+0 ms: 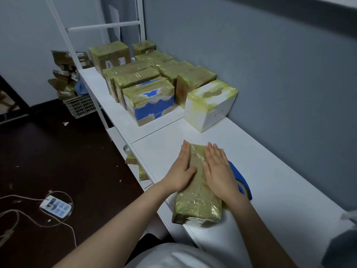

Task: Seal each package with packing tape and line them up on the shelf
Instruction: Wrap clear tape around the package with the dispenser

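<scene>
A long package [197, 202] wrapped in yellowish tape lies on the white shelf [270, 171] near its front edge. My left hand [182, 169] lies flat on its left side with straight fingers. My right hand [218, 171] presses flat on its right side. A blue tape dispenser [241, 180] sits on the shelf just right of the package, partly hidden by my right hand. Farther along the shelf stand several taped packages in rows, the nearest a white box [209, 105] and a blue-and-white box [149, 102].
A grey wall [270, 64] runs along the shelf's right side. White shelf posts [65, 35] rise at the far end. On the dark floor to the left are a basket [81, 106] of cardboard boxes and a power strip [56, 206] with cables.
</scene>
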